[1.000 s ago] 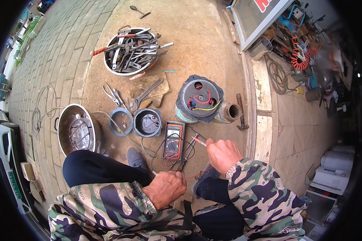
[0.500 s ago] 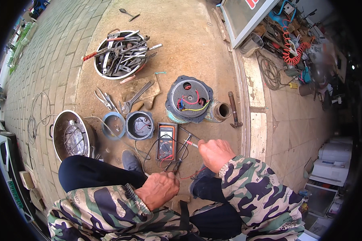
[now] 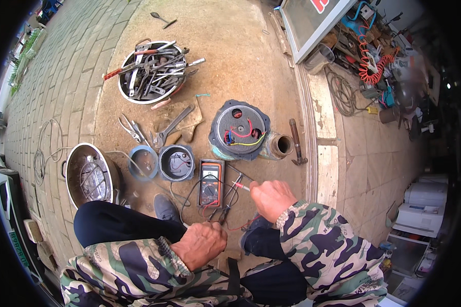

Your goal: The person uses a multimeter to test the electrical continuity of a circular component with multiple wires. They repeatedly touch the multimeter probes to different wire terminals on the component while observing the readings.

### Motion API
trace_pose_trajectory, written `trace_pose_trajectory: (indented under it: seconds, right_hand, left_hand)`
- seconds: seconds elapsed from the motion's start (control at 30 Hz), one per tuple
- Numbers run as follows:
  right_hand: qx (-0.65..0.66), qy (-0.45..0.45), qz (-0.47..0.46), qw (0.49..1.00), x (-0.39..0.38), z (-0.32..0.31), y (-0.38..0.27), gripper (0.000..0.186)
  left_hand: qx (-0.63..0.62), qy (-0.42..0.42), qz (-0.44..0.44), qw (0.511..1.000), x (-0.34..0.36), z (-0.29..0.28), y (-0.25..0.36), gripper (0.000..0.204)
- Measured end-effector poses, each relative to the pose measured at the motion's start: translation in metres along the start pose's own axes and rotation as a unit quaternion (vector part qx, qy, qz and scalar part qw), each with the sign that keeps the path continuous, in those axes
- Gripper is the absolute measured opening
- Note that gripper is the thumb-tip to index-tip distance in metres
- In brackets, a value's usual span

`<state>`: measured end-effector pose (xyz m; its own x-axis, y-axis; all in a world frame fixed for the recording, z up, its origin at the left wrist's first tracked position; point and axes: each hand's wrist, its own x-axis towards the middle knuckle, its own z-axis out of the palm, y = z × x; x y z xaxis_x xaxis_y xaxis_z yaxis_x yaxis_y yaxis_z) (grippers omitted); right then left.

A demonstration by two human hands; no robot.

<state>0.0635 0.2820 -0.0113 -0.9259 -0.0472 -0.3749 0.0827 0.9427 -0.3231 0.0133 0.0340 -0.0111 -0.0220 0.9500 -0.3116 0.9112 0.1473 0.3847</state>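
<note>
My right hand [image 3: 273, 198] is closed around a red test probe [image 3: 242, 186], its tip pointing left toward the multimeter [image 3: 210, 183]. That meter is grey with an orange rim, a lit display and a round dial, and lies face up in front of me. My left hand [image 3: 202, 244] is a closed fist below it. A black test lead [image 3: 185, 201] curves from the meter down to this fist, where a probe end shows beside the knuckles; most of it is hidden. Between the meter and my right hand lies a thin metal T-handled tool [image 3: 232, 196].
Beyond the meter stands a round motor housing [image 3: 239, 128] with coloured wires and a pipe outlet [image 3: 281, 145]. A hammer [image 3: 297, 140] lies right. Leftward are a small round housing [image 3: 176, 162], an adjustable wrench [image 3: 174, 125], an oval metal pot [image 3: 90, 176] and a tool-filled basin [image 3: 152, 100].
The ground objects sit slightly lower in the picture, as the view has tilted a little. Both hands keep their grips and have hardly moved.
</note>
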Motion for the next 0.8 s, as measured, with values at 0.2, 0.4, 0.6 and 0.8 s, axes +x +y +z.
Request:
trace_pose_trajectory:
  seconds: [0.2, 0.4, 0.6, 0.8]
  right_hand:
    - [0.005, -0.003, -0.003, 1.0, 0.001, -0.002, 0.0, 0.021]
    - [0.009, -0.015, 0.0, 1.0, 0.002, -0.005, 0.0, 0.017]
    - [0.014, 0.005, -0.015, 1.0, -0.001, -0.003, 0.004, 0.023]
    - [0.008, 0.008, -0.02, 1.0, -0.002, -0.005, 0.005, 0.026]
  left_hand:
    - [0.0, 0.004, 0.001, 1.0, 0.002, -0.003, -0.001, 0.012]
    - [-0.003, -0.005, 0.008, 1.0, 0.004, -0.001, -0.002, 0.012]
    - [-0.007, -0.017, 0.007, 1.0, 0.009, -0.002, -0.003, 0.012]
    - [-0.005, -0.045, 0.003, 0.999, 0.015, -0.006, -0.006, 0.012]
